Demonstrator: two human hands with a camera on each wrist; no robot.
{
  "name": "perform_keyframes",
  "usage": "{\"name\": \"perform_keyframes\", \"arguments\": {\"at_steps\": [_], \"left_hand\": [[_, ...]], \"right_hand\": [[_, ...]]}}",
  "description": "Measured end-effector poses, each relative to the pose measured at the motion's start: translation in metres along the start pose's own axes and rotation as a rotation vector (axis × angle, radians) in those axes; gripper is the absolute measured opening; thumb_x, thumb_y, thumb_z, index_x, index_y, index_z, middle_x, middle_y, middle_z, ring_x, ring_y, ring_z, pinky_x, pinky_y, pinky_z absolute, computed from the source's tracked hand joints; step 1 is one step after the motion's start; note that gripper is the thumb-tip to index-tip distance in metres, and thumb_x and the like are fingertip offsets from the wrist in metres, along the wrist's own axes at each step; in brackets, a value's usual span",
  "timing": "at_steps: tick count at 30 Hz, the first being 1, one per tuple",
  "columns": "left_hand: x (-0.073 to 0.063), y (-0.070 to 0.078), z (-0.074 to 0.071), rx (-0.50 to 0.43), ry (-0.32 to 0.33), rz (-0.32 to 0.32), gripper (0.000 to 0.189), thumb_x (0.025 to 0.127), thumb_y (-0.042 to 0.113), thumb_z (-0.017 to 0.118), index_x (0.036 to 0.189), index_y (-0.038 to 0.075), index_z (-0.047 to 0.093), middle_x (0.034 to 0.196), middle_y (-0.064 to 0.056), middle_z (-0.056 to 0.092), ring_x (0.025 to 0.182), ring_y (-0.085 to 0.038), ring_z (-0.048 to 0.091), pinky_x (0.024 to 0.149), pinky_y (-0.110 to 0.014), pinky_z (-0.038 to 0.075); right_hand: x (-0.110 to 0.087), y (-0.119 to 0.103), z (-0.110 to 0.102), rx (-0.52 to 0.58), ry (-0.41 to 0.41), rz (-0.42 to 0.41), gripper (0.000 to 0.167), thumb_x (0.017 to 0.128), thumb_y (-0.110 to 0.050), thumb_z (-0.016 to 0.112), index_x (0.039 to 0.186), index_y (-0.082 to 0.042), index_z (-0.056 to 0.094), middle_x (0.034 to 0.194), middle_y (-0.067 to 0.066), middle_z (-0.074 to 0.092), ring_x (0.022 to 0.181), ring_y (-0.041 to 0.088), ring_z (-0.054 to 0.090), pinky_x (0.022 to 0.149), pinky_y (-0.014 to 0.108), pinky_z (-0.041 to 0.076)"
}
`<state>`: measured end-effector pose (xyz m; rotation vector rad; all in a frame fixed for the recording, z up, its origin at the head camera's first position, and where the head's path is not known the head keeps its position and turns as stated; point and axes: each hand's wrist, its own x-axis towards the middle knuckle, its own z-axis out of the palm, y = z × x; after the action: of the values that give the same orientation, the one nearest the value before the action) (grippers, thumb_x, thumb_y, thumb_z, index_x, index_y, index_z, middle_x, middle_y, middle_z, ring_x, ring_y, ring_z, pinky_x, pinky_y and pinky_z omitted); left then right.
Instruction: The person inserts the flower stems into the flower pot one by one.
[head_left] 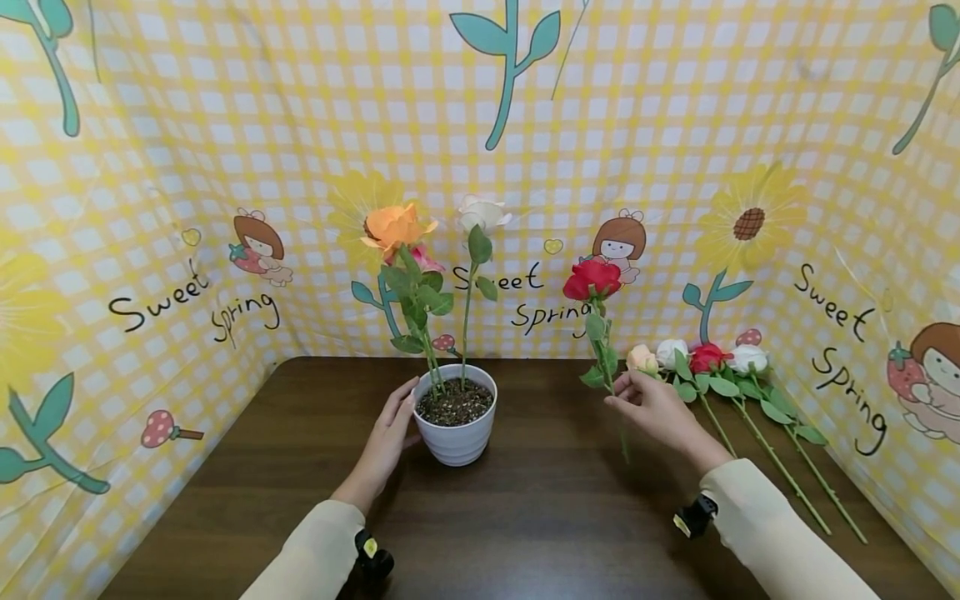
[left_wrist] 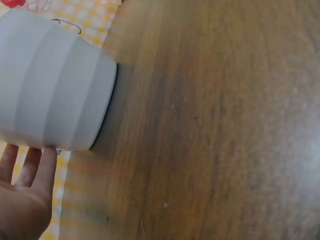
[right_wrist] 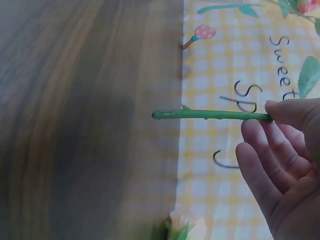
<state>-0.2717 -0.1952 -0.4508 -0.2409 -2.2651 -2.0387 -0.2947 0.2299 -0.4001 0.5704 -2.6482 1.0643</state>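
A white ribbed pot [head_left: 457,437] filled with dark soil stands on the table. In it are an orange rose [head_left: 397,227], a white rose [head_left: 483,214] and a pink flower [head_left: 423,258] partly hidden by leaves. My left hand [head_left: 387,433] touches the pot's left side with fairly straight fingers; the left wrist view shows its fingertips against the pot wall [left_wrist: 55,90]. To the right of the pot, my right hand [head_left: 652,408] pinches a red rose [head_left: 592,279] by its stem, held upright above the table. Its cut stem end [right_wrist: 165,114] points down, free of the tabletop.
Several roses lie at the table's right: a peach rose [head_left: 642,360], another red rose [head_left: 708,358] and white ones such as a white rose [head_left: 748,358], stems toward the front. A yellow checked cloth [head_left: 660,125] surrounds the dark wooden table [head_left: 540,517] at the back and sides.
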Motion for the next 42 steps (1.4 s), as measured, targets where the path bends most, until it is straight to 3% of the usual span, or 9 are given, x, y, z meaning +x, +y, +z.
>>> {"name": "perform_keyframes", "arguments": {"at_steps": [14,19,26,32,37,42], "left_hand": [[0.000,-0.001,0.000,-0.001,-0.001,0.010,0.050,0.110,0.042,0.035,0.155,0.021,0.033,0.161,-0.011,0.026,0.145,-0.031,0.025,0.103,-0.067,0.037],[0.000,-0.002,0.000,-0.001,0.006,0.012,0.049,0.110,0.042,0.035,0.155,0.021,0.034,0.161,-0.011,0.027,0.144,-0.030,0.026,0.102,-0.067,0.037],[0.000,-0.003,0.000,-0.001,0.002,0.012,0.050,0.110,0.042,0.036,0.155,0.021,0.034,0.161,-0.011,0.026,0.144,-0.031,0.025,0.102,-0.067,0.037],[0.001,-0.002,0.000,-0.005,0.003,0.008,0.050,0.110,0.043,0.036,0.155,0.021,0.034,0.161,-0.011,0.026,0.144,-0.031,0.026,0.103,-0.067,0.036],[0.001,-0.001,0.000,-0.007,0.006,0.009,0.050,0.110,0.042,0.036,0.155,0.021,0.034,0.161,-0.010,0.027,0.144,-0.031,0.027,0.102,-0.067,0.037],[0.001,-0.003,0.000,-0.009,0.007,0.011,0.050,0.110,0.042,0.036,0.155,0.020,0.034,0.160,-0.011,0.028,0.143,-0.031,0.028,0.102,-0.066,0.038]], "right_hand": [[0.018,-0.036,0.013,0.102,0.035,-0.119,0.019,0.095,-0.020,0.073,0.103,-0.007,0.062,0.086,0.002,0.067,0.071,0.015,0.066,0.060,0.029,0.056],[0.023,-0.048,0.018,0.107,0.078,-0.178,0.017,0.095,-0.020,0.073,0.103,-0.010,0.062,0.087,0.001,0.067,0.074,0.013,0.066,0.061,0.030,0.056],[0.030,-0.064,0.024,0.111,0.166,-0.269,0.016,0.095,-0.022,0.073,0.101,-0.013,0.062,0.082,-0.003,0.066,0.066,0.010,0.060,0.055,0.029,0.049],[0.038,-0.078,0.030,0.161,0.189,-0.306,0.016,0.095,-0.019,0.073,0.107,-0.008,0.069,0.093,0.000,0.072,0.074,0.011,0.065,0.061,0.028,0.053],[0.045,-0.091,0.035,0.223,0.188,-0.343,0.012,0.096,-0.015,0.071,0.104,-0.007,0.071,0.091,0.001,0.072,0.071,0.016,0.065,0.059,0.028,0.053],[0.054,-0.107,0.041,0.224,0.214,-0.368,0.015,0.097,-0.017,0.070,0.108,-0.007,0.072,0.094,0.001,0.072,0.076,0.011,0.066,0.064,0.027,0.054]]}}
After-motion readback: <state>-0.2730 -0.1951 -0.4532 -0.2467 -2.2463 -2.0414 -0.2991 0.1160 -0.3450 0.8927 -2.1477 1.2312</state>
